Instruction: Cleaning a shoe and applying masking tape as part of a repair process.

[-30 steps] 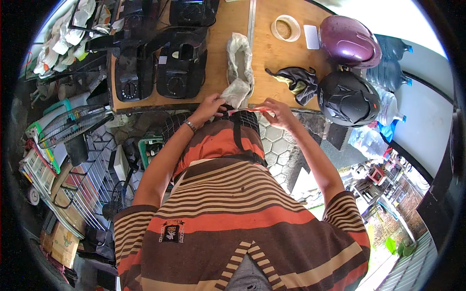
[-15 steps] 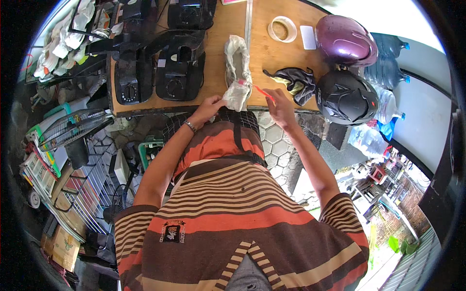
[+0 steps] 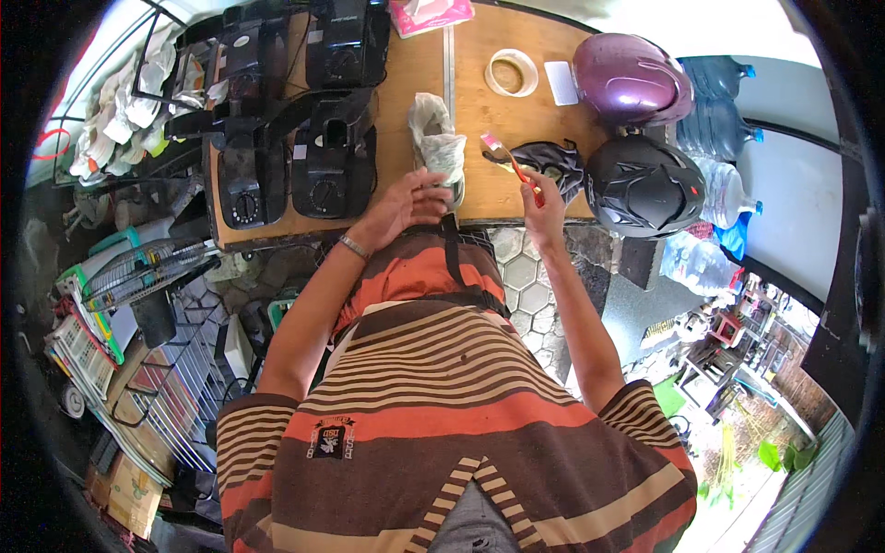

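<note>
A pale, worn-looking shoe (image 3: pixel 430 118) stands on the wooden table (image 3: pixel 406 78) near its front edge, its light tongue folded toward me. My left hand (image 3: pixel 406 207) is at the near end of the shoe, fingers stretched and spread beside the tongue; whether they touch it I cannot tell. In my right hand (image 3: pixel 544 212) is a red toothbrush (image 3: pixel 518 170), its pinkish-white head pointing up and left, apart from the shoe. Behind the brush lies a crumpled black and yellowish cloth item (image 3: pixel 560 158).
A round white tub (image 3: pixel 512 74) and a white card (image 3: pixel 560 84) lie farther back. Purple (image 3: pixel 631 78) and black (image 3: pixel 643 184) helmets line the right side. Several black dial-fitted devices (image 3: pixel 334 161) fill the left. A pink tissue pack (image 3: pixel 431 17) is at the far edge.
The toothbrush has come away from the shoe, to the right, and points up. My left hand has let go of the tongue and spread its fingers; the tongue has shifted away from me.
</note>
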The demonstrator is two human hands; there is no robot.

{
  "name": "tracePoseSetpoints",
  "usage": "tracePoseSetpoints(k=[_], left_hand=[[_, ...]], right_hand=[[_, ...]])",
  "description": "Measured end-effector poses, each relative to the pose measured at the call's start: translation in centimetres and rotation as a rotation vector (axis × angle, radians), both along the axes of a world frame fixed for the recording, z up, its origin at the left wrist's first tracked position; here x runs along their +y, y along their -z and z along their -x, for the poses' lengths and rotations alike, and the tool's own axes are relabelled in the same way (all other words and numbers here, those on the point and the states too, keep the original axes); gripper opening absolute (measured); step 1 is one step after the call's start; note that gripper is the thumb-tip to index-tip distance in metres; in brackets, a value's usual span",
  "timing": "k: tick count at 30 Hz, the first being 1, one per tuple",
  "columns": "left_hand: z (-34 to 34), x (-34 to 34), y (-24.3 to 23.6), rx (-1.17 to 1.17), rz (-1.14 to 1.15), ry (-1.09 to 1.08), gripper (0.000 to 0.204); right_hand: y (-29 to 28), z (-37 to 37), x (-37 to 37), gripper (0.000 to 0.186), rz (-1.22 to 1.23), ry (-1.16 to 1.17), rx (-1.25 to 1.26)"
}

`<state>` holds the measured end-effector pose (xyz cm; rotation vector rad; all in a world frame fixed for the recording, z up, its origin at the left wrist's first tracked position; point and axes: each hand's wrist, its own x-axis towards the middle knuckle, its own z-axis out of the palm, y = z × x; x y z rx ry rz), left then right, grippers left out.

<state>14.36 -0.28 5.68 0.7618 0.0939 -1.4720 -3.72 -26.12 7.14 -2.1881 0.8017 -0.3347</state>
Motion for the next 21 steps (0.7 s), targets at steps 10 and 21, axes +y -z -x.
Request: tracePoseSetpoints(k=[10, 21], left_hand=[[-0.4, 2.9, 2.3, -0.363, -0.309, 0.089, 0.050], [-0.6, 4.0, 2.8, -0.425, -0.345, 0.091, 0.044]], right_hand=[[0.8, -0.9, 0.8, 0.035, 0.239, -0.464, -0.094], [1.2, -0.8, -1.0, 0.043, 0.372, -0.730, -0.170]])
